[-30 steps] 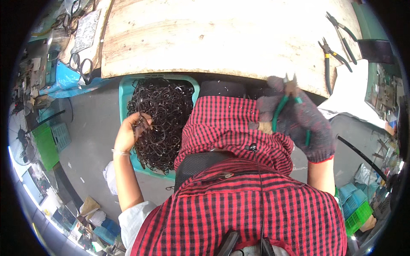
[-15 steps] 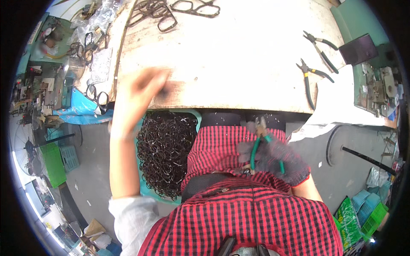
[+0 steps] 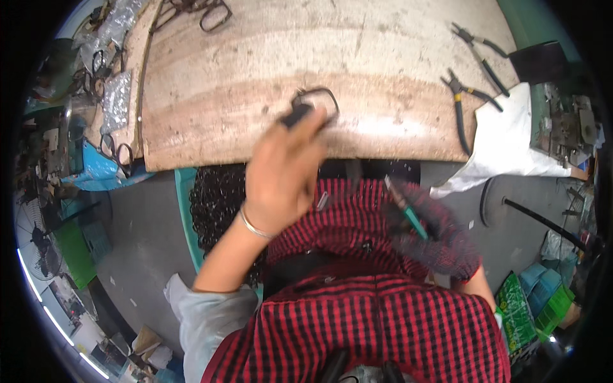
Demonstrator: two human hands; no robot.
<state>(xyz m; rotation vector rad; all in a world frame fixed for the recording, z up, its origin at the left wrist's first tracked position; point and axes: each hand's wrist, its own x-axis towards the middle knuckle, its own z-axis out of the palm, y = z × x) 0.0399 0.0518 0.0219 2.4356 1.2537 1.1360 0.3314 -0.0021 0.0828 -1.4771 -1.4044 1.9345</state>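
Note:
My left hand [image 3: 284,172], bare and with a bracelet on its wrist, is over the front edge of the wooden table [image 3: 370,70]. Its fingers are closed on a dark eyeglass frame [image 3: 336,102], one rim of which shows beyond the fingertips; motion blurs the rest. Low over my red-checked apron, my right hand [image 3: 440,239] in a dark knitted glove grips green-handled pliers [image 3: 412,217], jaws pointing up and away from me. Below the table, partly behind my left arm, a teal tub [image 3: 186,210] holds a heap of dark, curly pieces [image 3: 217,210].
Two pliers with black and yellow handles, one nearer [image 3: 458,105] and one farther [image 3: 482,57], lie at the table's right. More eyeglass frames [image 3: 214,16] lie far left. White cloth [image 3: 504,134] hangs over the right edge; a blue bag [image 3: 102,167] sits left.
My left hand has swung right from the table's left part and now has an eyeglass frame in it. The right hand with the pliers has shifted slightly right. The view has also moved.

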